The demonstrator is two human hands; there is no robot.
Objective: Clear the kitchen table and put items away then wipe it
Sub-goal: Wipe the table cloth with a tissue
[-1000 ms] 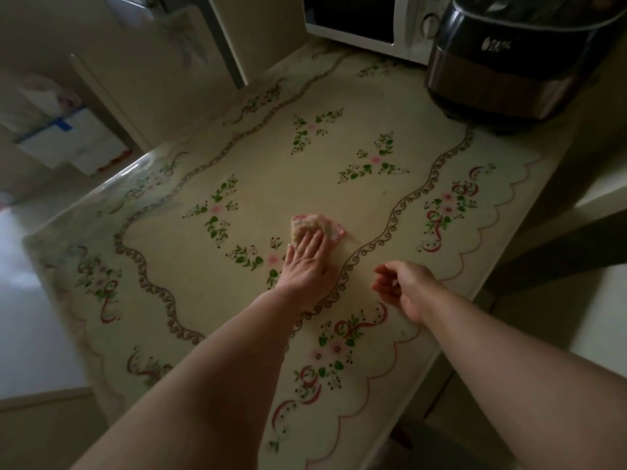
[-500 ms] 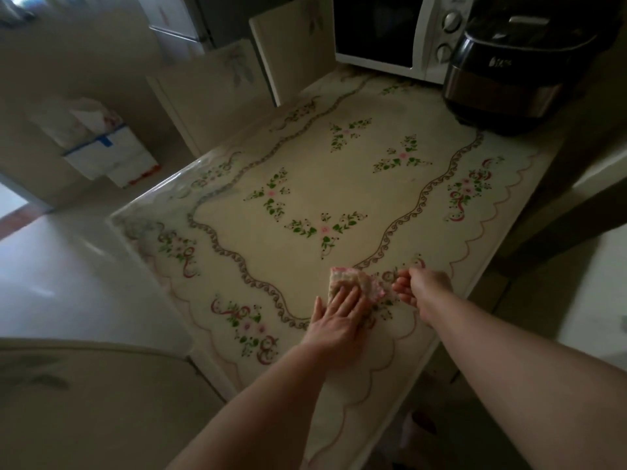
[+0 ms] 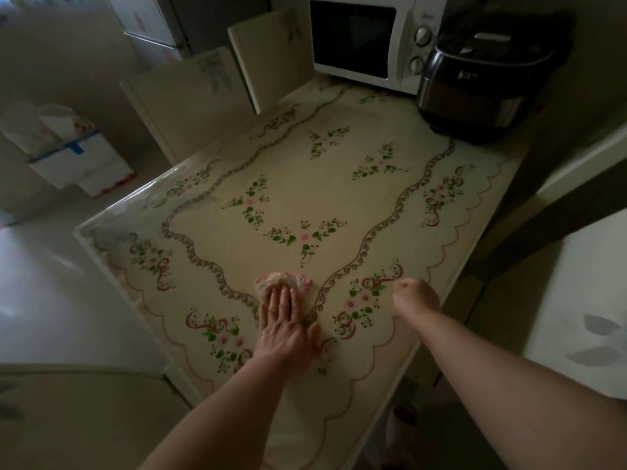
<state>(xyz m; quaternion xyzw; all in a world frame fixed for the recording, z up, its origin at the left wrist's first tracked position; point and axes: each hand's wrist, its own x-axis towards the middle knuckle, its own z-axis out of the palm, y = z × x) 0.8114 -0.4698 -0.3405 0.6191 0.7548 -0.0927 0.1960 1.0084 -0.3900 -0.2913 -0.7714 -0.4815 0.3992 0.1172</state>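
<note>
Since half a second ago: cloth [image 3: 284, 282] and left hand [image 3: 284, 325] shifted a little left along the near part of the table [image 3: 339, 184]; right hand [image 3: 416, 296], then touching the cloth's right edge, now well apart from it.

Item 1, cloth: pink and cream, bunched, lying on the brown scroll border of the flowered table cover. Only its far edge shows; the rest is hidden under my fingers [image 3: 282, 300].

Item 2, left hand: flat, palm down, fingers straight and together, pressing the cloth onto the table. Not gripping it.

Item 3, right hand: curled into a loose fist over the pink ribbon-and-flower motif near the right edge. Whether it holds anything I cannot tell; the fingers fold away from view. Whether it touches the table I cannot tell either.

Item 4, microwave [image 3: 366, 39]: white, at the far end, top cut off by the frame.

Item 5, cooker [image 3: 481, 86]: dark, with a steel band, just beside the microwave on the right; logo too small to read.

Item 6, chairs [image 3: 190, 100]: two pale backs along the far left side, leaf prints blurred.

Item 7, boxes [image 3: 78, 161]: white, on the floor at left, blue tape; dim, details unclear.

Item 8, near left corner: pale surface, blurred, not identifiable.
</note>
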